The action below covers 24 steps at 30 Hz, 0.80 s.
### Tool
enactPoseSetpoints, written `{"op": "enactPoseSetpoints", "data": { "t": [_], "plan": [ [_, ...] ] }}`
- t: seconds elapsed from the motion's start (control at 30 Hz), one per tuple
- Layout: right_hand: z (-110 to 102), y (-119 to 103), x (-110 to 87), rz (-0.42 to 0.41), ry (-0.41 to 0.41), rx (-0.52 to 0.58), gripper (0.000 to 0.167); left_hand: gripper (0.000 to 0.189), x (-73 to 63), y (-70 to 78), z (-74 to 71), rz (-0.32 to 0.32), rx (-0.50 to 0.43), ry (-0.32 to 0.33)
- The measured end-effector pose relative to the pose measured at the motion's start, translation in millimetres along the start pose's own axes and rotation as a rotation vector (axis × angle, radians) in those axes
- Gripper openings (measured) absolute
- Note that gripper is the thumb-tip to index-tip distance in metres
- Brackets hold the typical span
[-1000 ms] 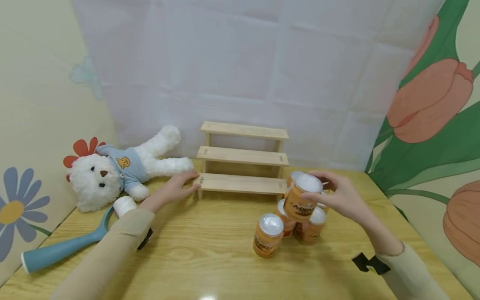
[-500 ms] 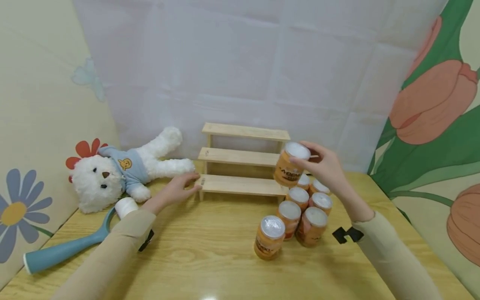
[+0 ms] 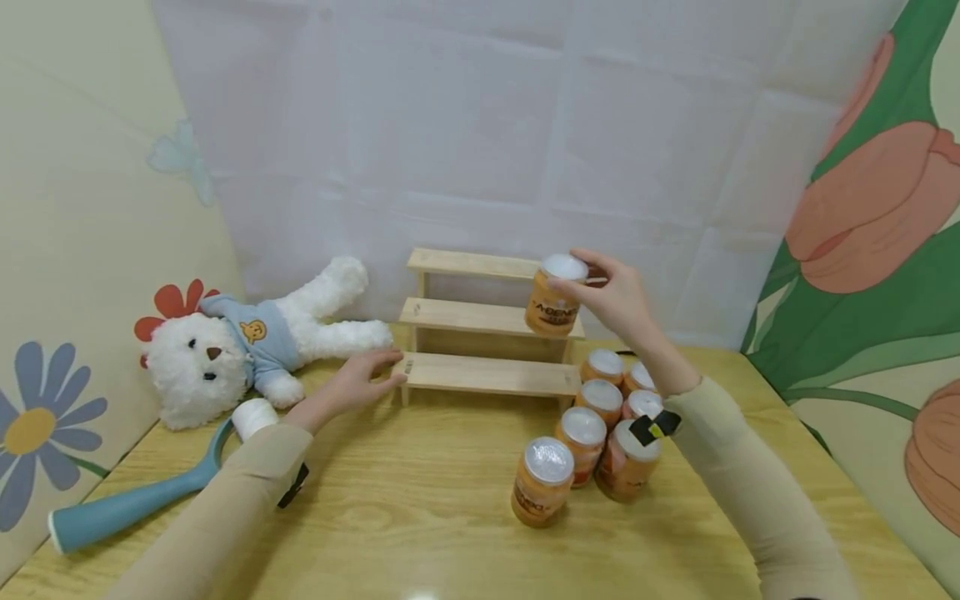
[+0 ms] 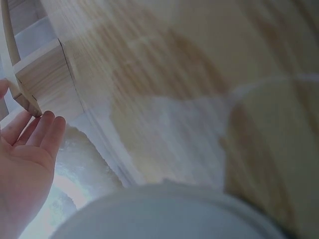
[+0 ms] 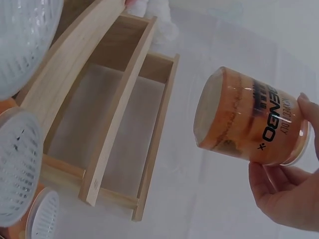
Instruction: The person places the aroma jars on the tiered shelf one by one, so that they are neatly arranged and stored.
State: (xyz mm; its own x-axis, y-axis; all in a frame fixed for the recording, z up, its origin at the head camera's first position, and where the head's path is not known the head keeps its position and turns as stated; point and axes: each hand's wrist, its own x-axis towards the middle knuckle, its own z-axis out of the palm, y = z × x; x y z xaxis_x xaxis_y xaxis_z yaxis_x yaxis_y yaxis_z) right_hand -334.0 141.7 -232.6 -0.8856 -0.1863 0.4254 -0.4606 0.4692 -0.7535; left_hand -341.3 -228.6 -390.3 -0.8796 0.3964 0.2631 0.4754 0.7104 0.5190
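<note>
My right hand [image 3: 611, 296] holds an orange jar [image 3: 553, 304] with dark lettering and a pale lid, gripped near the lid between thumb and fingers. The jar is upright in the air, overlapping the right ends of the upper two boards of a three-step wooden rack [image 3: 487, 372] in the head view. In the right wrist view, the jar [image 5: 249, 117] appears apart from the rack [image 5: 117, 109]. My left hand [image 3: 360, 383] rests at the left end of the lowest board, fingers fairly straight. The left wrist view shows those fingertips [image 4: 46, 117] right at the board's corner.
Several similar jars [image 3: 628, 467] stand grouped right of the rack, with one jar [image 3: 543, 483] at their front left. A white plush toy [image 3: 198, 367] in a blue shirt lies left, beside a blue-handled lint roller [image 3: 135, 504]. A white sheet [image 3: 450, 125] hangs behind.
My right hand has lifted the jar from over the grouped jars, moving it up and left to the rack's upper right side. The left hand has stayed at the board's end.
</note>
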Motion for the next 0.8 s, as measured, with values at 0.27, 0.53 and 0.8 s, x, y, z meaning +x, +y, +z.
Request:
{"op": "enactPoseSetpoints", "data": {
  "t": [0.27, 0.53, 0.8],
  "plan": [
    [21.2, -6.1, 25.1, 0.02, 0.02, 0.058, 0.066, 0.051, 0.7, -1.4, 2.0, 0.007, -0.004, 0.004],
    [40.5, -10.5, 53.0, 0.03, 0.032, 0.067, 0.067, 0.053, -2.2, -0.6, 3.2, -0.004, -0.011, -0.003],
    [61.0, -12.8, 79.6, 0.037, 0.063, 0.121, 0.067, 0.052, -8.1, 3.3, 2.9, -0.01, -0.011, -0.004]
  ]
}}
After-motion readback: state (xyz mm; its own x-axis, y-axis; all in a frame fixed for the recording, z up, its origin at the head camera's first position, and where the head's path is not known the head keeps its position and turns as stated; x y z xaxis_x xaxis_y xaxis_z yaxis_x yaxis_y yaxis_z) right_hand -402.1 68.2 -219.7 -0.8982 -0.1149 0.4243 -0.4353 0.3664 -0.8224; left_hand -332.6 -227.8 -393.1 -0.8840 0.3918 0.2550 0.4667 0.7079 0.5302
